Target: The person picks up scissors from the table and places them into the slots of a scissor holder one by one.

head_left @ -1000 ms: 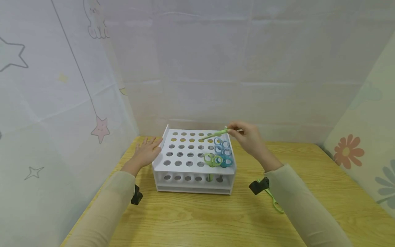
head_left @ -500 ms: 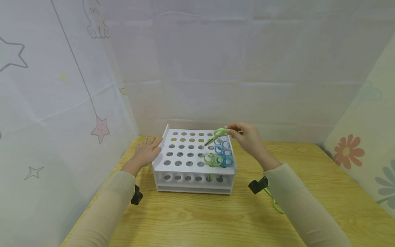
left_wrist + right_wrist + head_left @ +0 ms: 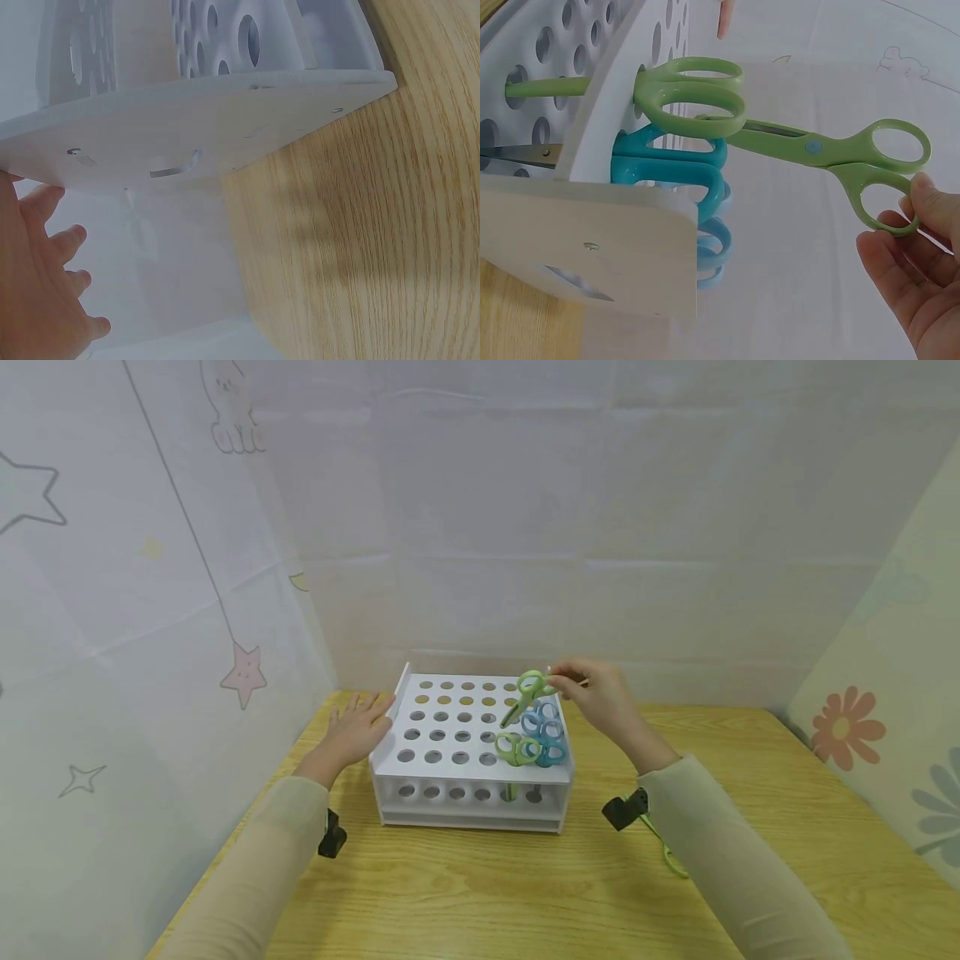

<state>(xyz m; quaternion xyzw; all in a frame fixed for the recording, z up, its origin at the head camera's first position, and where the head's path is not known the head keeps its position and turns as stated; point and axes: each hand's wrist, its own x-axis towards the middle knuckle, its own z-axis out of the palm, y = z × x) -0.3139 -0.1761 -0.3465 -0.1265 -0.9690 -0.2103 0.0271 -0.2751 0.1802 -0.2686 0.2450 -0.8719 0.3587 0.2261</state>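
Note:
Between thumb and fingers my right hand (image 3: 596,689) pinches one handle loop of green scissors (image 3: 817,146). Their blades slant down to the left above the white rack (image 3: 442,768), apart from its top as far as I can tell. My left hand (image 3: 354,727), fingers spread, rests against the rack's left side wall. In the rack's front right holes stand another pair of green scissors (image 3: 517,749) and teal scissors (image 3: 546,752), handles up. Behind these are light blue scissors (image 3: 542,720), their loops overlapping in the head view.
More green scissors (image 3: 672,860) lie on the wooden table (image 3: 465,893), partly hidden by the right sleeve. The rack has rows of round holes on two levels. A pale printed curtain (image 3: 480,527) hangs behind and along both sides.
The green scissors in my right hand have turned from nearly level to steeply slanted, blade tips swinging down toward the rack. My left hand has stayed in place.

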